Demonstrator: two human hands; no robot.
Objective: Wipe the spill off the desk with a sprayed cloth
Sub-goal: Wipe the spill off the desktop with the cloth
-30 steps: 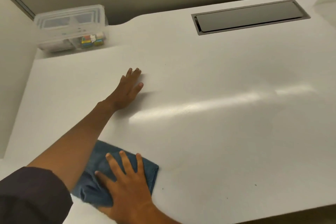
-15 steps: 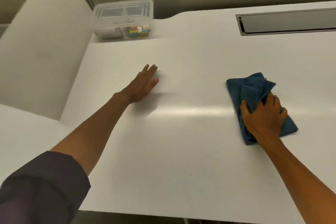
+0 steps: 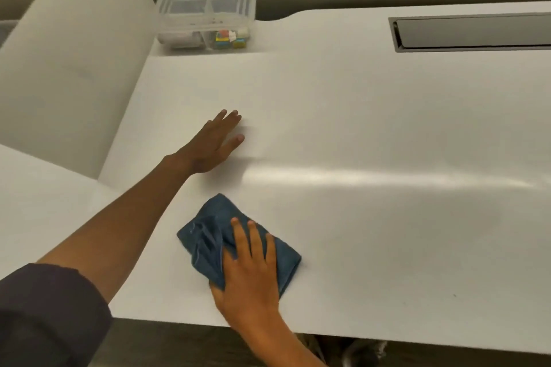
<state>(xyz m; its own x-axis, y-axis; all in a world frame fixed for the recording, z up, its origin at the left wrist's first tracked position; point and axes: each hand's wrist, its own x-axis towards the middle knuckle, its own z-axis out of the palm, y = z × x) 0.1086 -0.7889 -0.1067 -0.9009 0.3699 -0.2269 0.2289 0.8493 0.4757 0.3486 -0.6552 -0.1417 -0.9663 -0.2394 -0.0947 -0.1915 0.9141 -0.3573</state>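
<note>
A crumpled blue cloth (image 3: 208, 235) lies on the white desk (image 3: 387, 134) near its front edge. My right hand (image 3: 250, 274) presses down flat on the cloth's near half, fingers spread over it. My left hand (image 3: 213, 144) rests palm down on the bare desk, a little behind and left of the cloth, fingers stretched out and holding nothing. I cannot make out any spill on the surface; only a bright streak of reflected light runs across the middle. No spray bottle is in view.
A clear plastic lidded box (image 3: 208, 18) with small coloured items stands at the desk's back left corner. A dark cable-tray slot (image 3: 474, 34) is set into the desk at the back right. A white partition panel (image 3: 68, 83) borders the left side.
My right hand has swept the cloth from the desk's right-middle back to the left front, near the edge. My left hand has stayed planted in place.
</note>
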